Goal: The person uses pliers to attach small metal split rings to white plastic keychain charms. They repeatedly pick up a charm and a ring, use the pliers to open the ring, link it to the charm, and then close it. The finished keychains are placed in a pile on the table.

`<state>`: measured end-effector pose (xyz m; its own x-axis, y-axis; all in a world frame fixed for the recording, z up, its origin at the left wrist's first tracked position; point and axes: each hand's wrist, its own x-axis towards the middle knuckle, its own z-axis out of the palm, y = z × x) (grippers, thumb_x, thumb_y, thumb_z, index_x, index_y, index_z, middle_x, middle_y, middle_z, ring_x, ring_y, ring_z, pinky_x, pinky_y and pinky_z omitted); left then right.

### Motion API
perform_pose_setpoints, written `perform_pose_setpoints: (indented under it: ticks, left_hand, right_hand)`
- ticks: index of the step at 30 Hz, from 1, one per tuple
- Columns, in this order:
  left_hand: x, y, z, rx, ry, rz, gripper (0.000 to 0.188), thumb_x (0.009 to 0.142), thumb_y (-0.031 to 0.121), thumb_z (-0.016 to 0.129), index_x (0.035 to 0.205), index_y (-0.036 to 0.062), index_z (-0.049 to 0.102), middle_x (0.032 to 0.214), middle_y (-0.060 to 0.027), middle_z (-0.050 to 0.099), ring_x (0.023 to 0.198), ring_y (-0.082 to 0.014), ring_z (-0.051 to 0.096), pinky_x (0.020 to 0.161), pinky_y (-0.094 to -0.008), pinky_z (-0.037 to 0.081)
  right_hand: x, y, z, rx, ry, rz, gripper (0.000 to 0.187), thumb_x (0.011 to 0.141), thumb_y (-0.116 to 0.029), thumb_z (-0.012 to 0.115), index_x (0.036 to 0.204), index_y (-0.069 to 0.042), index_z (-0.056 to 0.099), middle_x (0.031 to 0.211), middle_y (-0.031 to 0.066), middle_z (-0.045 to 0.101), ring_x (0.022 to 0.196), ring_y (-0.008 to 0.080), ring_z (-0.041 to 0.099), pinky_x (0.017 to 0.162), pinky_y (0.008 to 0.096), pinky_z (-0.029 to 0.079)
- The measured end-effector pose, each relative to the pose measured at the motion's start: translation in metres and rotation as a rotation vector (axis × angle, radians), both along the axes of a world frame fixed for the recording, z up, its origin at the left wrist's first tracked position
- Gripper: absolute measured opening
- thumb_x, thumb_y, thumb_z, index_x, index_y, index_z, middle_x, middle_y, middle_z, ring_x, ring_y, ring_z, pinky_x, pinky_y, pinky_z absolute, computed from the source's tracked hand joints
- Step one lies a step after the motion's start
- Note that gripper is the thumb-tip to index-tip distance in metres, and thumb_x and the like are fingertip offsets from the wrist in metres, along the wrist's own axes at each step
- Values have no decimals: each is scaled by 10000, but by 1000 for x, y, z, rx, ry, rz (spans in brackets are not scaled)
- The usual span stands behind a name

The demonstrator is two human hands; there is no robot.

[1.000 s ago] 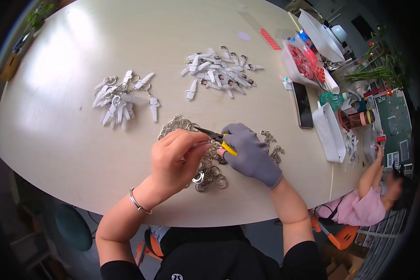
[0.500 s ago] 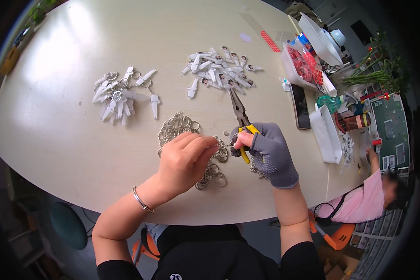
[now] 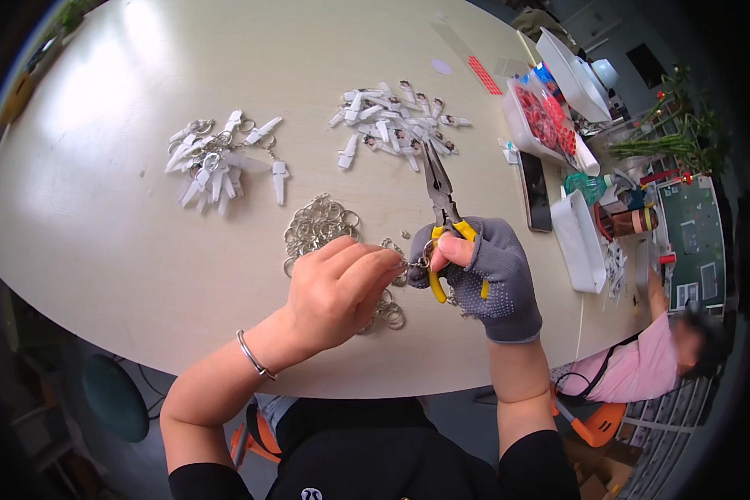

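My left hand (image 3: pixel 337 290) is pinched on a short key-ring chain (image 3: pixel 417 264) that stretches across to my other hand. In a grey fingerless glove, my right hand (image 3: pixel 496 279) grips long-nose pliers (image 3: pixel 442 202) with yellow handles, jaws pointing away from me. Its bare thumb also presses at the metal ring end of the chain. Just beyond my left hand lies a heap of key rings (image 3: pixel 318 223); more rings with chains (image 3: pixel 387 314) lie partly hidden beside its fingers.
White clips with rings attached (image 3: pixel 217 171) are piled at the left, other white clips (image 3: pixel 392 125) farther back. Toward the right are a phone (image 3: pixel 534 192), a white tray (image 3: pixel 578 242) and a box of red pieces (image 3: pixel 532 117). A person in pink (image 3: pixel 637 362) sits beyond the table's right edge.
My right hand and the pliers have shifted slightly right, and the plier handles are spread wider. My left hand has moved a little right too, still pinching the chain.
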<state>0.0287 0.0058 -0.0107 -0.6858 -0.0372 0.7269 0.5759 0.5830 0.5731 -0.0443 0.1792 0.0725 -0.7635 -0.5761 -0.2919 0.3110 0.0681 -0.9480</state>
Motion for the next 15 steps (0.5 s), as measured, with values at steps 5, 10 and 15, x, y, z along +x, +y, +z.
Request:
perform_pose_setpoints:
  ticks: [5,10,15]
  left_hand:
    - [1,-1,1,-6,39,-5,202,694,-53,747,865,2,655,766,-98,667,593,-221,598,522,-298,481]
    - [2,-4,4,-22,72,-17,225,695,-57,746,898,-17,658,797,-118,671,606,-223,603,528,-297,485]
    - [-1,-7,2,-2,210,-19,289,666,-62,697,950,-30,657,845,-116,668,602,-202,582,505,-288,474]
  right_hand:
    - [-1,1,-5,-36,-11,-36,239,907,-139,593,807,67,659,806,107,657,751,147,621,714,252,488]
    - [-2,3,-6,-26,-7,-51,234,911,-135,593,831,74,659,794,105,662,762,154,634,717,269,498]
    - [7,8,-11,133,416,-28,193,895,-122,622,930,59,679,871,115,669,797,197,633,727,296,494]
